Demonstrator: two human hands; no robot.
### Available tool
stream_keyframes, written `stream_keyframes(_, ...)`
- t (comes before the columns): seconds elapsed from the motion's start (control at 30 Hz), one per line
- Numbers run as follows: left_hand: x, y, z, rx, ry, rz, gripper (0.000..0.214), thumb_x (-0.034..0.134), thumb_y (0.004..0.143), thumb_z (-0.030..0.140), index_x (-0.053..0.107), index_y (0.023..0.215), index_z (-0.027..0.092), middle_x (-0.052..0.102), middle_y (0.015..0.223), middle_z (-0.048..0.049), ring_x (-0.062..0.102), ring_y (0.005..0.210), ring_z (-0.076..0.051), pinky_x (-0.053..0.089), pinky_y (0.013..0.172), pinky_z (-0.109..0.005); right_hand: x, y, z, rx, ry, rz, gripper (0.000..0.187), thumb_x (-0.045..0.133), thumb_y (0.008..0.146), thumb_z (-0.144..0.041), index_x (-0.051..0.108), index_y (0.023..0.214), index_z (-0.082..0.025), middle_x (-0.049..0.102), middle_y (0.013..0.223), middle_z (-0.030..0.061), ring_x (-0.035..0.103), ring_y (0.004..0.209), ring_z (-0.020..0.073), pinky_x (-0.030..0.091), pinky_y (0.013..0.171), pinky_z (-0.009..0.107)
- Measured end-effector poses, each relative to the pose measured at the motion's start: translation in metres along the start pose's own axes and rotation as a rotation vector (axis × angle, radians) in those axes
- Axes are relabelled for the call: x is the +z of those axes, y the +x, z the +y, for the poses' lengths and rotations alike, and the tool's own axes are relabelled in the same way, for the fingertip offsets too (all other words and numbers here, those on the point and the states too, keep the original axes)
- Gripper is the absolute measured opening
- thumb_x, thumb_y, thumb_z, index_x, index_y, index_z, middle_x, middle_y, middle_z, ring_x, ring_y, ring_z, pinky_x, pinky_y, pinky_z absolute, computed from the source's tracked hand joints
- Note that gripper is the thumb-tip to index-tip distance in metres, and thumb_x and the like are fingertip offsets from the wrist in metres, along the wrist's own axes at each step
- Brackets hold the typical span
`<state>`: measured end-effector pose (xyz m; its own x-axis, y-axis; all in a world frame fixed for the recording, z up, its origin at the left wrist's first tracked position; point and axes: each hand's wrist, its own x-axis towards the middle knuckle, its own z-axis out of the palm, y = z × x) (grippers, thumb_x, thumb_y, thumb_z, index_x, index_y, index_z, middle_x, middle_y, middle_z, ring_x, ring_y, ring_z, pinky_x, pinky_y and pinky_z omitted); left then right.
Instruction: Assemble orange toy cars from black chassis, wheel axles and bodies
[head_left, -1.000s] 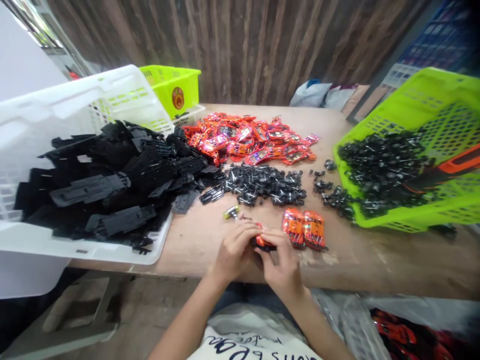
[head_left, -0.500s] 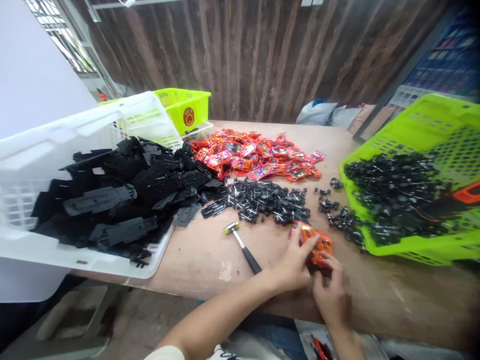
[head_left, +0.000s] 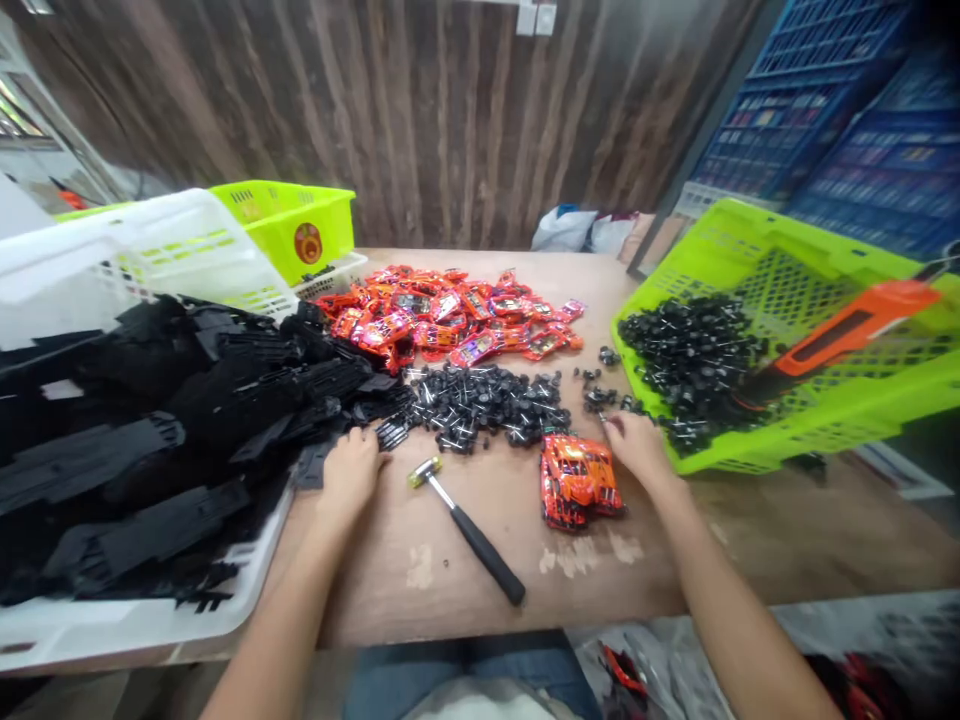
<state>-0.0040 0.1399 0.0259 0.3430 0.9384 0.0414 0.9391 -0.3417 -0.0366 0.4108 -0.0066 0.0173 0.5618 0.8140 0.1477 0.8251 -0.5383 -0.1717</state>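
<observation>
My left hand [head_left: 352, 472] rests at the edge of the black plastic toy-car chassis [head_left: 391, 432] heap, thumb apart from its bent fingers; I see nothing held. Beside the loose wheel axles [head_left: 600, 398] on the right, my right hand [head_left: 636, 446] has its fingertips pinched on what looks like a small wheel axle [head_left: 603, 418]. Between my arms lie orange toy cars [head_left: 579, 475], close together and just left of my right hand. A hammer [head_left: 480, 545] with a yellow head and black handle lies on the table, between my left hand and the orange cars.
A white basket [head_left: 251, 590] full of black chassis stands left. At the back is a pile of orange car bodies [head_left: 450, 315], with a wheel-axle pile [head_left: 487, 400] before it. A tilted green basket [head_left: 847, 420] on the right holds axles and an orange-handled tool [head_left: 855, 330].
Both hands have let go of the orange car, which now lies on the table. My left hand moved left to the chassis, my right hand up to the axles. The view shifted right.
</observation>
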Motion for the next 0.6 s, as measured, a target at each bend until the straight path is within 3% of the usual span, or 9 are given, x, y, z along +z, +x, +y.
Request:
stream_keyframes(0.17, -0.008, -0.004, 0.003, 0.106, -0.055, -0.035, 0.032, 0.047, 0.088, 0.025, 0.055, 0.116, 0.013, 0.064, 0.098, -0.0172, 0.065, 0.088, -0.029, 0.048, 0.074, -0.035, 0.007, 0.038, -0.021, 0.069, -0.128, -0.036, 0.026, 0.054, 0.079, -0.019, 0.065, 0.097, -0.003, 0.066, 0.098, 0.0273, 0.057, 0.101, 0.0331, 0.033, 0.087, 0.042)
stream_keyframes(0.27, -0.014, -0.008, -0.003, 0.060, -0.065, -0.012, 0.032, 0.038, 0.088, 0.015, 0.059, 0.111, 0.013, 0.067, 0.090, -0.0161, 0.067, 0.081, -0.029, 0.049, 0.072, -0.037, 0.005, 0.043, -0.023, 0.115, -0.131, -0.059, 0.025, 0.053, 0.078, -0.017, 0.066, 0.093, -0.003, 0.067, 0.092, 0.0279, 0.060, 0.094, 0.0347, 0.033, 0.084, 0.044)
stream_keyframes(0.37, -0.020, -0.016, -0.013, 0.027, -0.134, 0.088, 0.031, 0.036, 0.087, 0.014, 0.063, 0.101, 0.016, 0.065, 0.108, -0.0152, 0.066, 0.090, -0.028, 0.050, 0.076, -0.038, -0.006, 0.042, -0.017, 0.159, -0.079, -0.042, 0.028, 0.052, 0.079, -0.024, 0.067, 0.094, -0.006, 0.067, 0.088, 0.0248, 0.061, 0.090, 0.0342, 0.035, 0.080, 0.044)
stream_keyframes(0.5, -0.017, -0.028, -0.020, 0.029, -0.656, 0.477, 0.025, 0.046, 0.079, 0.013, 0.068, 0.088, 0.019, 0.056, 0.128, -0.0091, 0.061, 0.106, -0.024, 0.047, 0.092, -0.036, -0.027, 0.013, -0.030, 0.242, 0.075, 0.128, 0.037, 0.041, 0.086, -0.032, 0.060, 0.104, -0.006, 0.066, 0.094, 0.0204, 0.061, 0.087, 0.0281, 0.041, 0.076, 0.038)
stream_keyframes(0.57, -0.009, -0.034, -0.015, -0.064, -1.025, 0.610, 0.020, 0.050, 0.073, 0.013, 0.068, 0.079, 0.018, 0.057, 0.126, -0.0093, 0.061, 0.106, -0.023, 0.048, 0.092, -0.035, -0.027, -0.023, -0.059, 0.136, 0.215, 0.140, 0.033, 0.043, 0.086, -0.037, 0.059, 0.100, -0.012, 0.066, 0.094, 0.0143, 0.061, 0.082, 0.0228, 0.045, 0.073, 0.033)
stream_keyframes(0.6, -0.005, -0.037, -0.010, -0.143, -1.217, 0.619, 0.016, 0.053, 0.070, 0.014, 0.067, 0.076, 0.017, 0.060, 0.120, -0.0095, 0.063, 0.101, -0.022, 0.050, 0.087, -0.034, -0.023, -0.044, -0.078, -0.007, 0.369, 0.127, 0.029, 0.045, 0.085, -0.039, 0.060, 0.095, -0.015, 0.066, 0.092, 0.0122, 0.060, 0.080, 0.0218, 0.046, 0.072, 0.033)
